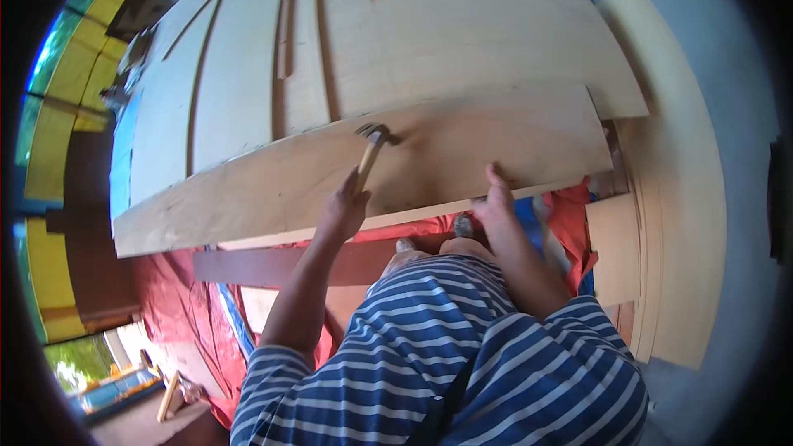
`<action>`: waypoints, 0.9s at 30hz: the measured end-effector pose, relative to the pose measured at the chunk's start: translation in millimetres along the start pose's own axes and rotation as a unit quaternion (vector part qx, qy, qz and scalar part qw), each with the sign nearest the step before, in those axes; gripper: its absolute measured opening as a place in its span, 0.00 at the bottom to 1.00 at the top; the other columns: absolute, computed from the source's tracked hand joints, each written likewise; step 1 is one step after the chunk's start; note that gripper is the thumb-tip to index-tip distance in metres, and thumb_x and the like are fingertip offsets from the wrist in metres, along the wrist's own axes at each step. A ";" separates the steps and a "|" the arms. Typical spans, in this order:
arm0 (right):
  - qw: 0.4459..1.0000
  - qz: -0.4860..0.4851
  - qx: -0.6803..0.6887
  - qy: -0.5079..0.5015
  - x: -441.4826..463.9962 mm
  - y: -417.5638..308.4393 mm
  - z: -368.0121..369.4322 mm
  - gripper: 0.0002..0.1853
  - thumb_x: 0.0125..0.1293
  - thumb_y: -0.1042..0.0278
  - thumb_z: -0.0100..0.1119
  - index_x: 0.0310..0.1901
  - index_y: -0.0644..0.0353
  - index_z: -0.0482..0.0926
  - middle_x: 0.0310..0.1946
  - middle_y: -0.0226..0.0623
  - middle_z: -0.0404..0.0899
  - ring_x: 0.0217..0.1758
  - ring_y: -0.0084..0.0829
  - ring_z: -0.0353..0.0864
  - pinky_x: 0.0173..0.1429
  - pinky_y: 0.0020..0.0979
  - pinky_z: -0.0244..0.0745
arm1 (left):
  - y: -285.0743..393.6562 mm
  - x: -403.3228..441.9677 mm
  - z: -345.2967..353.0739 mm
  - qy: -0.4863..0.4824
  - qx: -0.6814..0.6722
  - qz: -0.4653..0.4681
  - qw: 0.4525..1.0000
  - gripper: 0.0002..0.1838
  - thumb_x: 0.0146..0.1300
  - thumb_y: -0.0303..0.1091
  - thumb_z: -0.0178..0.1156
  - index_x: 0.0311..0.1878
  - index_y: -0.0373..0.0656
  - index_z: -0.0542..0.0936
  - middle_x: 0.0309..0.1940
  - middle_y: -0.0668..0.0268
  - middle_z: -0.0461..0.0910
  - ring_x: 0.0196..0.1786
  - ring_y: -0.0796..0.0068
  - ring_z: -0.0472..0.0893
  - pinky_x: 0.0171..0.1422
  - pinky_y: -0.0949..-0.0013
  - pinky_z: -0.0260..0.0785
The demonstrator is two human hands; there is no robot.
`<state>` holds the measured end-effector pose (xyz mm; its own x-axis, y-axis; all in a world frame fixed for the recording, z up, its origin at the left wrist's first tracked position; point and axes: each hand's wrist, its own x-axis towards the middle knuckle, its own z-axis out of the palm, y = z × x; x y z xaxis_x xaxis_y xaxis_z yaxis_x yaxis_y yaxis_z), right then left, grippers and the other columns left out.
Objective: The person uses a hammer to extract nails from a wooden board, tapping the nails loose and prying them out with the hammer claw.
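My left hand is closed around the wooden handle of a claw hammer, whose metal head is raised over a long wooden board. The board lies along the near side of a stack of plywood sheets. At the board's near edge is my right hand, its thumb on top and its other fingers mostly hidden at the edge, gripping the board. Any nail under the hammer head is too small to make out.
Narrow wooden strips lie across the plywood. Red tarpaulin and a brown plank are below, near my feet. More plywood sheets lean or lie at the right on the grey floor. Yellow panels stand at the left.
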<state>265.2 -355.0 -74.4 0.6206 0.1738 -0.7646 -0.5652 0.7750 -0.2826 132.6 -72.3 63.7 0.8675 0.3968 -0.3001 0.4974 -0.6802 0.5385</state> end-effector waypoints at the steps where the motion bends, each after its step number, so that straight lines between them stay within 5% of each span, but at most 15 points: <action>1: 1.000 0.010 0.003 0.006 -5.4 0.2 2.4 0.20 0.72 0.57 0.63 0.62 0.52 0.76 0.60 0.34 0.79 0.63 0.39 0.77 0.69 0.48 0.73 | -9.0 -8.3 -1.0 0.003 -0.044 -0.015 0.999 0.30 0.68 0.40 0.61 0.72 0.48 0.69 0.45 0.41 0.83 0.49 0.36 0.82 0.51 0.46 0.74; 3: 1.000 0.023 0.012 0.009 -15.3 -3.3 15.5 0.21 0.72 0.57 0.64 0.62 0.51 0.76 0.60 0.34 0.79 0.63 0.39 0.77 0.69 0.48 0.73 | -25.6 -14.5 -2.7 0.018 -0.132 -0.031 0.991 0.30 0.67 0.41 0.63 0.71 0.46 0.71 0.43 0.42 0.83 0.47 0.35 0.81 0.51 0.47 0.74; 4: 1.000 0.020 0.006 0.018 -15.9 -2.5 21.3 0.21 0.72 0.57 0.63 0.63 0.51 0.75 0.60 0.34 0.79 0.63 0.39 0.77 0.69 0.48 0.73 | -30.6 -29.2 -8.4 0.072 -0.097 -0.017 0.993 0.25 0.66 0.40 0.63 0.62 0.37 0.75 0.39 0.45 0.83 0.41 0.45 0.84 0.46 0.50 0.74; 7: 0.998 -0.008 -0.005 0.057 -20.8 -0.6 19.5 0.21 0.73 0.57 0.61 0.64 0.52 0.75 0.61 0.34 0.79 0.64 0.38 0.77 0.68 0.49 0.74 | -86.9 -64.5 -7.7 0.062 -0.166 -0.144 0.974 0.18 0.66 0.36 0.63 0.53 0.33 0.75 0.35 0.52 0.82 0.33 0.62 0.83 0.39 0.58 0.76; 9: 0.996 -0.038 -0.019 0.073 -22.4 -0.6 19.6 0.20 0.74 0.57 0.61 0.64 0.51 0.75 0.62 0.32 0.79 0.64 0.37 0.77 0.68 0.48 0.74 | -123.1 -81.0 8.3 0.139 -0.348 -0.149 0.915 0.11 0.66 0.31 0.62 0.47 0.35 0.76 0.31 0.60 0.80 0.29 0.74 0.80 0.34 0.66 0.77; 14: 0.998 -0.003 -0.055 0.031 32.5 0.9 -15.8 0.23 0.70 0.54 0.65 0.63 0.48 0.75 0.62 0.32 0.78 0.66 0.38 0.74 0.73 0.48 0.68 | -180.0 -101.8 19.4 0.211 -0.532 -0.220 0.790 0.09 0.67 0.26 0.61 0.48 0.37 0.74 0.28 0.62 0.78 0.28 0.73 0.80 0.32 0.68 0.79; 16: 0.993 -0.006 -0.058 0.103 10.4 -1.9 7.5 0.23 0.70 0.54 0.65 0.63 0.48 0.75 0.63 0.33 0.77 0.67 0.39 0.74 0.72 0.50 0.69 | -178.9 -104.7 13.6 0.201 -0.505 -0.214 0.812 0.10 0.67 0.27 0.63 0.47 0.38 0.73 0.28 0.62 0.78 0.26 0.73 0.80 0.30 0.67 0.79; 18: 0.998 -0.026 -0.050 0.029 24.4 3.5 -6.8 0.24 0.70 0.54 0.65 0.64 0.48 0.74 0.63 0.32 0.77 0.67 0.39 0.74 0.70 0.50 0.70 | -173.2 -103.5 7.0 0.190 -0.478 -0.182 0.838 0.10 0.67 0.29 0.64 0.46 0.39 0.73 0.27 0.65 0.77 0.24 0.75 0.78 0.28 0.69 0.77; 25: 0.996 -0.049 -0.070 0.032 60.8 14.6 -32.3 0.31 0.68 0.50 0.66 0.69 0.50 0.70 0.67 0.33 0.74 0.70 0.41 0.71 0.74 0.56 0.61 | -152.6 -94.5 -5.4 0.138 -0.422 -0.174 0.879 0.07 0.69 0.33 0.64 0.43 0.43 0.75 0.24 0.70 0.75 0.22 0.79 0.75 0.26 0.72 0.69; 27: 0.997 0.000 -0.074 -0.030 30.3 10.1 -15.7 0.34 0.69 0.47 0.63 0.73 0.49 0.67 0.71 0.33 0.70 0.75 0.40 0.65 0.80 0.55 0.45 | -181.9 -96.7 6.0 0.125 -0.449 -0.144 0.873 0.08 0.69 0.36 0.64 0.42 0.44 0.76 0.24 0.70 0.77 0.23 0.79 0.75 0.28 0.72 0.69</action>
<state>269.7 -351.4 -109.6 0.6489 0.2138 -0.7302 -0.6367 0.6780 -0.3673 -41.8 9.3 -10.0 0.6224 0.6704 -0.4039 0.3883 0.1836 0.9031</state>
